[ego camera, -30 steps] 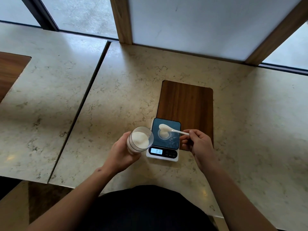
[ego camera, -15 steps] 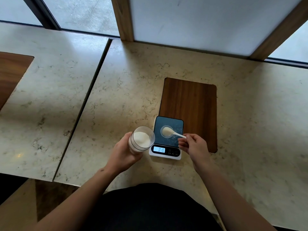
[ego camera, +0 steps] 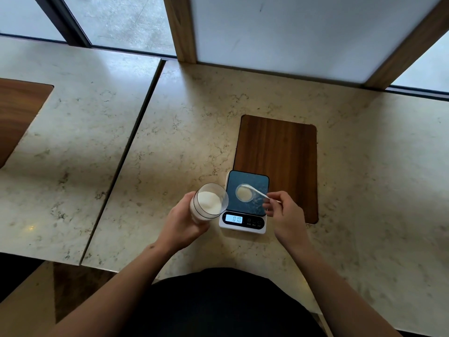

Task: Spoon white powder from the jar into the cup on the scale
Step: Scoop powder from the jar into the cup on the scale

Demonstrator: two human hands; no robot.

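A clear jar (ego camera: 210, 201) holding white powder is tilted toward me, gripped from below by my left hand (ego camera: 184, 221), just left of the scale. The small digital scale (ego camera: 244, 223) has a dark blue platform and a lit display. A small clear cup (ego camera: 245, 192) with a layer of pale powder stands on the platform. My right hand (ego camera: 285, 211) pinches the handle of a white spoon (ego camera: 258, 192), whose bowl is turned over at the cup's far rim.
The scale's back edge overlaps a dark wooden inlay (ego camera: 279, 161) set into the marble table (ego camera: 189, 132). A seam separates a second marble table (ego camera: 73, 132) on the left. Wooden posts and a white panel (ego camera: 291, 32) rise behind.
The spoon has dropped from above the cup to its rim and tipped over; its heap of powder is gone. The jar stays held to the left.
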